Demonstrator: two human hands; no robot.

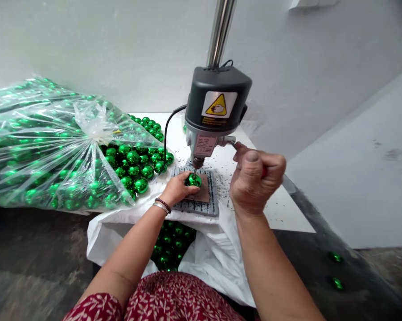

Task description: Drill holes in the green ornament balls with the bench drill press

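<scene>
My left hand [179, 189] grips a shiny green ball [193, 180] against a brown board [203, 189] on the grey base [213, 205] of a bench drill press [216, 100]. Just above the ball, the drill bit [195, 170] points down at its top; whether it has entered the ball I cannot tell. My right hand [257, 176] is closed around the feed lever of the press, at the right of the drill head. A bit of the lever's red grip shows between the fingers.
A knotted clear plastic bag [54, 156] full of green balls lies at the left, with loose green balls [141, 185] beside it. A white sack [121, 232] holding more balls hangs at the table's front edge. Dark shavings litter the white table [284, 209]. Two balls [336, 257] lie on the floor.
</scene>
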